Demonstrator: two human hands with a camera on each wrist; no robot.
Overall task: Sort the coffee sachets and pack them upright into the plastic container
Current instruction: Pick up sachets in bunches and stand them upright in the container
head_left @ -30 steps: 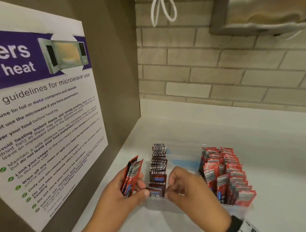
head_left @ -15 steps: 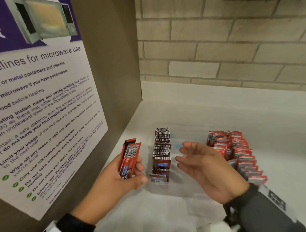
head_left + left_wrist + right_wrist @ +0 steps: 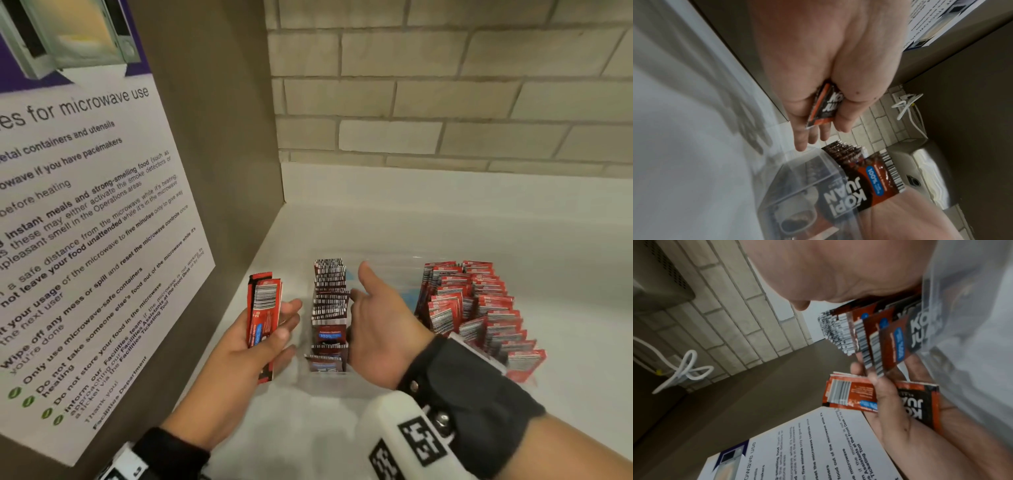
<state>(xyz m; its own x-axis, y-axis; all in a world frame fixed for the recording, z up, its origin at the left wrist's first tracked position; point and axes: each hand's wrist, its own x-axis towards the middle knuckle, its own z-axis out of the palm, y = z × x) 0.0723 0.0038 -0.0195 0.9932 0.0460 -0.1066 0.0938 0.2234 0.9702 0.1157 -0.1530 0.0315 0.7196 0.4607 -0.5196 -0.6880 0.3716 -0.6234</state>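
From the head view, the left hand (image 3: pixel 263 339) grips a small stack of red sachets (image 3: pixel 263 318) upright, long axis vertical, just left of the plastic container (image 3: pixel 342 383). The right hand (image 3: pixel 380 325) is spread, holding nothing, beside the brown sachet row (image 3: pixel 329 308) standing in the container.

The left wrist view shows fingers (image 3: pixel 813 134) curled round the stack, mostly hidden.

The right wrist view is blurred; fingertips are cut off.

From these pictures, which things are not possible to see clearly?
- Sachet count in the left hand: the small stack of sachets shows edge-on in the head view; fingers cover it in the left wrist view.
- Plastic container: clear walls, outline hard to trace; its near end is blurred in both wrist views.
- Right hand fingertips: hidden behind the brown sachet row in the head view.
- Small print on sachets: too small, blurred.
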